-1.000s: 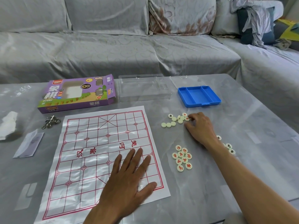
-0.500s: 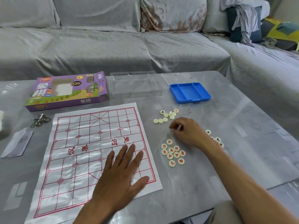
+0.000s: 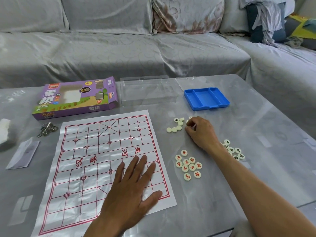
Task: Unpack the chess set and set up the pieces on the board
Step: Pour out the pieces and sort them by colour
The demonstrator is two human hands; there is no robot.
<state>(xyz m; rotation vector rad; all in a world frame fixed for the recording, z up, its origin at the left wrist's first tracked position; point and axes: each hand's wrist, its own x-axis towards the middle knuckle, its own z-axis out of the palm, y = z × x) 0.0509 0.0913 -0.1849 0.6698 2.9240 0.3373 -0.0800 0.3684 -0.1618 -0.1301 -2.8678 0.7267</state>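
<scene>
Left hand (image 3: 131, 187) flat, fingers spread, pinning the paper xiangqi board (image 3: 102, 168). Right hand (image 3: 200, 132) curled over the unsorted pieces (image 3: 174, 129) at 1 o'clock of the board, looks like it pinches one — can't confirm. Red pieces (image 3: 188, 165) clustered at 3 o'clock, black pieces (image 3: 234, 150) beyond the wrist.

Risks: the forearm could sweep the black group off the table; lifting the left hand lets the creased sheet shift.

Blue tray (image 3: 206, 98) empty, clear case (image 3: 148, 91) empty, purple box (image 3: 77, 98) open-ended — contents not visible.
</scene>
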